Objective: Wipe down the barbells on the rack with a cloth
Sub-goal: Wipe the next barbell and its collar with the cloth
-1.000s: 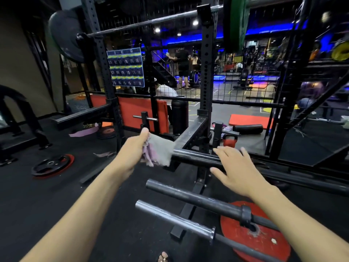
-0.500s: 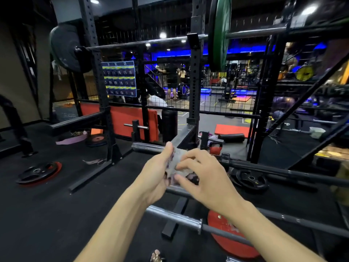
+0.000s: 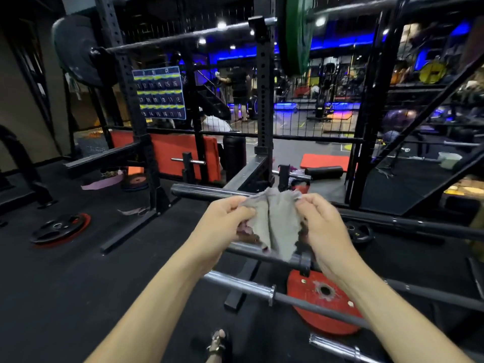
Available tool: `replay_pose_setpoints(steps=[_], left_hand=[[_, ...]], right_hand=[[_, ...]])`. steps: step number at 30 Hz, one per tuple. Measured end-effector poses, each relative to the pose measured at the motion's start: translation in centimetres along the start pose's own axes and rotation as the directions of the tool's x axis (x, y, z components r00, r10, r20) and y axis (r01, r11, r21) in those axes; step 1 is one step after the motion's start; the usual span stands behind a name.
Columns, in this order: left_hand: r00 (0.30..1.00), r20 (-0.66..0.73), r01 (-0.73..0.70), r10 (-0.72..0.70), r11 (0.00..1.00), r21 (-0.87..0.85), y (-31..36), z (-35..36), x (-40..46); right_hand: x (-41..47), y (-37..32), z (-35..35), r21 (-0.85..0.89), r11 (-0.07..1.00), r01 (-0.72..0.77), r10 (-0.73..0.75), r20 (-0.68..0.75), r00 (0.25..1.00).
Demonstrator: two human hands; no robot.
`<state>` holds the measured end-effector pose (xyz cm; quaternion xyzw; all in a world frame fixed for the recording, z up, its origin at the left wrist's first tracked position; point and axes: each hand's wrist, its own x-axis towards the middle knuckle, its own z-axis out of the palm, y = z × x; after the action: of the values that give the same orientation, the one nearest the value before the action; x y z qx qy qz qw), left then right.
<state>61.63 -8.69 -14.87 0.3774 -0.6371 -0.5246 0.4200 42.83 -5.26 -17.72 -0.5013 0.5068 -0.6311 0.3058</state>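
A grey cloth point(image 3: 275, 226) with pink patches hangs spread between my two hands. My left hand point(image 3: 222, 226) pinches its left edge and my right hand point(image 3: 322, 226) pinches its right edge. Both hold it in the air above the low barbells. The top barbell point(image 3: 207, 191) lies just behind the cloth, its sleeve end pointing left. A middle barbell point(image 3: 248, 251) passes under the cloth and is partly hidden by it. The lowest barbell point(image 3: 241, 284) has a shiny steel sleeve and crosses in front of a red plate point(image 3: 314, 299).
A black rack upright point(image 3: 264, 100) stands behind the bars, with a loaded barbell point(image 3: 183, 36) high across it. A black and red plate point(image 3: 57, 229) lies on the floor at left. Orange mats point(image 3: 180, 153) lean behind the rack. My sandalled foot point(image 3: 217, 344) shows at the bottom.
My left hand lifted the cloth off the top barbell's end. My right hand joined it, and both hands have pulled the cloth apart so it now hangs spread.
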Motion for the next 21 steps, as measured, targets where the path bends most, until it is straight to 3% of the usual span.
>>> replay_pose_setpoints(steps=[2,4,8,12,14,16,18,21], left_hand=[[0.998,-0.004,0.06,-0.06,0.998,-0.03,-1.2,0.7,2.6],[0.991,0.004,0.133,-0.133,0.987,-0.095,-2.7,1.3,5.2],[0.981,0.134,0.163,-0.144,0.977,-0.141,-5.6,2.8,10.5],[0.962,0.215,0.21,-0.169,0.961,-0.182,-8.1,3.1,13.7],[0.944,0.289,0.214,-0.162,0.964,-0.158,-8.8,2.4,13.9],[0.909,0.391,0.21,-0.145,0.969,-0.13,-9.5,1.5,13.1],[0.851,0.513,0.201,-0.108,0.971,-0.129,-9.8,0.8,11.5],[0.749,0.659,0.184,-0.068,0.977,-0.108,-10.1,-0.1,8.3]], right_hand=[[2.2,2.0,-1.2,0.095,0.99,-0.101,0.109,-0.076,0.991],[4.7,3.8,-2.5,0.062,0.988,-0.14,0.147,-0.128,0.981],[10.0,6.5,-4.1,-0.053,0.993,-0.106,0.094,-0.194,0.976],[12.7,7.9,-4.7,-0.053,0.99,-0.133,0.121,-0.185,0.975],[12.5,7.4,-5.0,-0.007,0.987,-0.16,0.158,-0.103,0.982],[11.6,6.3,-5.3,0.072,0.987,-0.14,0.134,0.084,0.987],[10.1,5.4,-5.2,0.148,0.985,-0.094,0.049,0.284,0.958],[7.3,3.2,-3.8,0.101,0.995,-0.023,-0.022,0.426,0.905]])
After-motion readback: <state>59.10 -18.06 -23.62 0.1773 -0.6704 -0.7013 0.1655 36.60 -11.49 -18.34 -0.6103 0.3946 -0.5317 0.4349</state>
